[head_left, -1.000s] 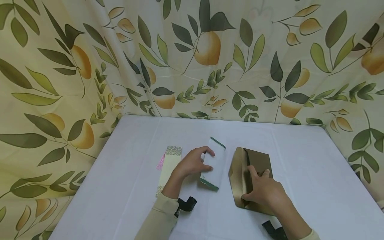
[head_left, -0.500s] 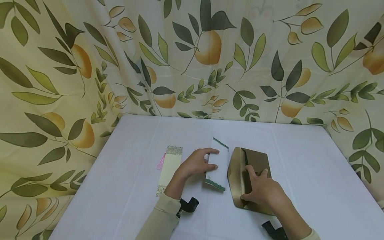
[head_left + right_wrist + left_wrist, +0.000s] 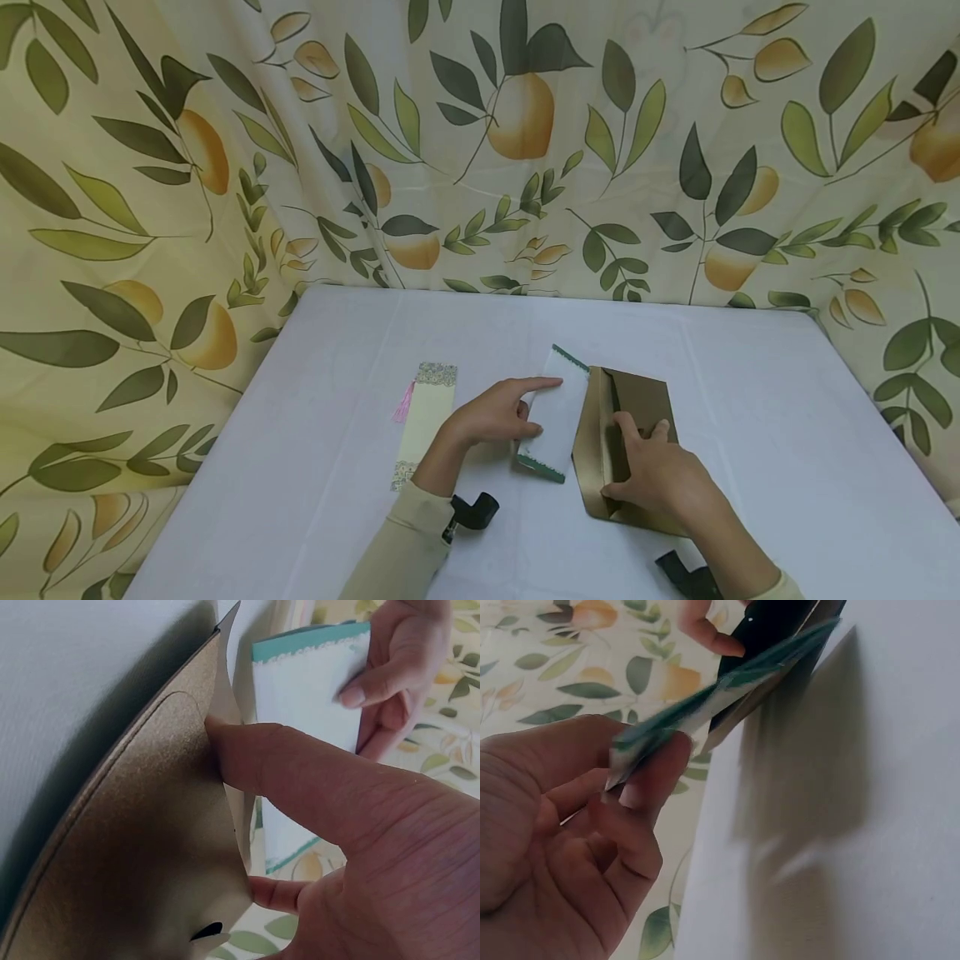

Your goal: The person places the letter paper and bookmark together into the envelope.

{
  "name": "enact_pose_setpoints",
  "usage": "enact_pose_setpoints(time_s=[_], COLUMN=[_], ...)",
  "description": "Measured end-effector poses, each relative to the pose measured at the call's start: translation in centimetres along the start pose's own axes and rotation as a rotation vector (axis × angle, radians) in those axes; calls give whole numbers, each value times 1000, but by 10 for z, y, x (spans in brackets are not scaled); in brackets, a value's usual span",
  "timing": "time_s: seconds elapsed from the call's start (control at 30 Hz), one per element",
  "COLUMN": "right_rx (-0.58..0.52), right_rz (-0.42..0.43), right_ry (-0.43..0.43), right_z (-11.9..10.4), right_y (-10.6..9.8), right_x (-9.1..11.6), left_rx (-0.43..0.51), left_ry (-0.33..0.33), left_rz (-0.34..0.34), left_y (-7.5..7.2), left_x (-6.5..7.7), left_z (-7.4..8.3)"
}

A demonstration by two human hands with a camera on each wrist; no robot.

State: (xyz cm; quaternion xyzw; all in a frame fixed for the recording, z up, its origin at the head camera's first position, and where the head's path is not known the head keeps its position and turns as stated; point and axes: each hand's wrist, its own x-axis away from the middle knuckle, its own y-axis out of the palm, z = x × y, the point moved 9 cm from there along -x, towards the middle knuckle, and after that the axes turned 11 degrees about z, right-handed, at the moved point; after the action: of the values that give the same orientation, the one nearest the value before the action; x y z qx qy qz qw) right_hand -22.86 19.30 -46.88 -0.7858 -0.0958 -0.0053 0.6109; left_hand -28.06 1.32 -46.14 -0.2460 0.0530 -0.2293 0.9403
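Leaf-and-fruit curtain: upper frame | pale strip, pink tassel: below, left of centre | white-covered table: lower frame

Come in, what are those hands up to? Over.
Left hand pinches white card. Right hand holds brown envelope, flap open. Nothing visibly in the way.

Downward head view, close wrist views (shared: envelope)

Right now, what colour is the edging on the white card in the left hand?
Green; the edging shows best in the right wrist view.
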Motion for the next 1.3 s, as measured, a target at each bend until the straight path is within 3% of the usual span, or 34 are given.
enact_pose_setpoints(time_s=[0.5,1.3], right_rx=[-28,-21], right_rz=[-16,-2], right_ry=[-3,-25], right_z=[-2,-9], right_y=[2,1], right_x=[0,2], left_rx=[82,-46], left_ry=[-60,-67], left_rz=[11,99], left_y=[14,38], left_x=[-3,-15], left_z=[-4,-5])
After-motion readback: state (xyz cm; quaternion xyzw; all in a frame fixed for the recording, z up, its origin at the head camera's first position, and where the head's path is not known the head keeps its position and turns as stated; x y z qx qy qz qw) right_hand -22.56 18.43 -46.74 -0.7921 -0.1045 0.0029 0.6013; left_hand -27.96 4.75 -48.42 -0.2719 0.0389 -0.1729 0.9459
